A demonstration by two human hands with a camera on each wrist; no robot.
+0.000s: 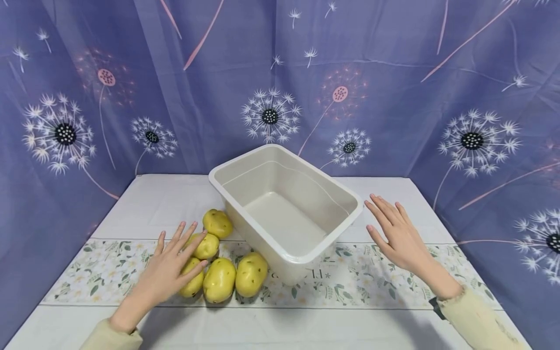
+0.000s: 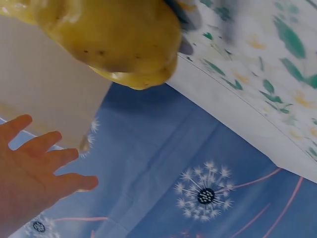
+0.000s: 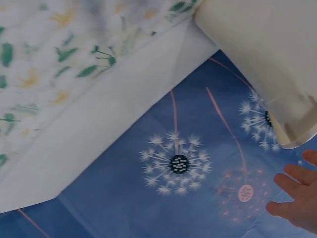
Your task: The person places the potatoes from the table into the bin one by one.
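Observation:
Several yellow potatoes [image 1: 219, 280] lie grouped on the table, left of a pale grey plastic tub [image 1: 290, 214] that stands turned at an angle with its open top up. My left hand [image 1: 168, 267] is spread over the left side of the potatoes and partly hides two of them; its fingers are straight and grip nothing. To the right of the tub, my right hand [image 1: 395, 236] hovers with fingers extended, apart from the rim. In the left wrist view, potatoes [image 2: 114, 34] fill the top, with the spread left hand [image 2: 37, 173] below. The right wrist view shows the right hand [image 3: 297, 193] near the tub wall [image 3: 267, 54].
A floral runner [image 1: 341, 287] with printed letters crosses the white table [image 1: 245, 325]. Blue-purple curtains [image 1: 210, 97] with dandelion prints enclose the table at the back and both sides.

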